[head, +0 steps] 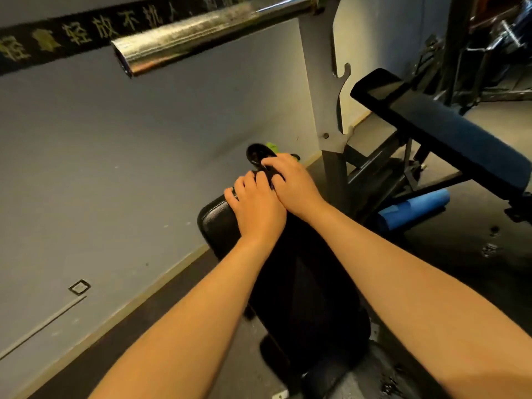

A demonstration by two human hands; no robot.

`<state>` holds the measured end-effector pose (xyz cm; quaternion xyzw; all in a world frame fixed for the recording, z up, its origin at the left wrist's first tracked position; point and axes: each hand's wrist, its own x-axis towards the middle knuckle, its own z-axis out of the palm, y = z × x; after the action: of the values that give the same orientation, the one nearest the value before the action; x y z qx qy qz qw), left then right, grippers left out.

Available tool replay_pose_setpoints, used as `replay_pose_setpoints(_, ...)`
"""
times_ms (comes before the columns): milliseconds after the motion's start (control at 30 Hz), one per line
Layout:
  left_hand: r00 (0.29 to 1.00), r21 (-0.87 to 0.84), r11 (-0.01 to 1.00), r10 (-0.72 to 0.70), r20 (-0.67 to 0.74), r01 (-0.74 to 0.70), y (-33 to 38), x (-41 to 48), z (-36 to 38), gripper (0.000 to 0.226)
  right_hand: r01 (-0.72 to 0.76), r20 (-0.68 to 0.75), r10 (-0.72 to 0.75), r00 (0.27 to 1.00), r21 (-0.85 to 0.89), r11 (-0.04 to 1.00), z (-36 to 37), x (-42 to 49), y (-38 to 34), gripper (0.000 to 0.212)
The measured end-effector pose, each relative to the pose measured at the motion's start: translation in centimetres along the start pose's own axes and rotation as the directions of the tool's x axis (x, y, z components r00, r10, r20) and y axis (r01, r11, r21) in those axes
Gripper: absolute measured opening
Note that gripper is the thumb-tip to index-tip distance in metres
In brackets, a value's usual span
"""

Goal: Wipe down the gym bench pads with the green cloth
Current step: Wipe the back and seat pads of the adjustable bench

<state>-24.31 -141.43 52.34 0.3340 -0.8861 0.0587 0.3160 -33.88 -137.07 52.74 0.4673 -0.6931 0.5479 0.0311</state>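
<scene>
Your left hand (256, 208) curls over the far end of the black vinyl bench pad (218, 223). Your right hand (290, 185), overlapping it at 2 o'clock, curls on something dark; I cannot tell what it holds. The bright green cloth (272, 146) peeks out at 12 o'clock beyond your knuckles. Expect it light and limp: wad it under a flat palm. The pad looks firm and slick.

Bright green cloth (271, 146) peeks out, mostly hidden behind the right hand (290, 182) and an indistinct black object (257, 153).
</scene>
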Motion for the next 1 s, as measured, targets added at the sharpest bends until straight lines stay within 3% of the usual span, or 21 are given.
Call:
replay_pose_setpoints(200,0.994,0.012,0.999,-0.053,0.1,0.052,0.6,-0.6,-0.9,0.064,-0.311,0.054,0.306,0.95,0.17,0.935,-1.9,-0.4,0.3,0.045)
replay_pose_setpoints(333,0.969,0.034,0.993,-0.118,0.216,0.113,1.5,-0.4,-1.9,0.073,-0.662,0.206,0.63,0.748,0.165,0.732,-3.1,-2.7,1.8,0.051)
replay_pose_setpoints(500,0.946,0.017,0.986,-0.164,0.28,0.166,2.0,0.3,-2.2,0.076,-0.792,0.232,0.759,0.609,0.124,0.598,-3.4,-3.5,1.4,0.056)
replay_pose_setpoints(567,0.946,0.004,0.984,-0.174,0.273,0.18,2.0,0.4,-2.2,0.075,-0.777,0.182,0.756,0.629,0.12,0.617,-3.9,-2.2,0.1,0.053)
replay_pose_setpoints(633,0.937,-0.009,0.978,-0.199,0.286,0.21,2.1,0.6,-2.0,0.073,-0.68,0.156,0.663,0.732,0.103,0.726,-4.9,0.1,-1.4,0.047)
replay_pose_setpoints(733,0.933,-0.011,0.975,-0.211,0.29,0.223,2.3,0.9,-2.1,0.071,-0.51,0.259,0.483,0.837,0.048,0.859,-5.0,3.9,-3.2,0.044)
replay_pose_setpoints(900,0.935,0.012,0.972,-0.229,0.272,0.235,2.3,1.0,-1.6,0.071,-0.475,0.307,0.435,0.847,0.068,0.877,-3.5,4.6,-2.9,0.042)
replay_pose_setpoints(1000,0.937,0.032,0.973,-0.228,0.264,0.228,2.5,1.1,-1.3,0.075,-0.594,0.297,0.529,0.795,0.199,0.78,-4.0,3.4,-1.6,0.042)
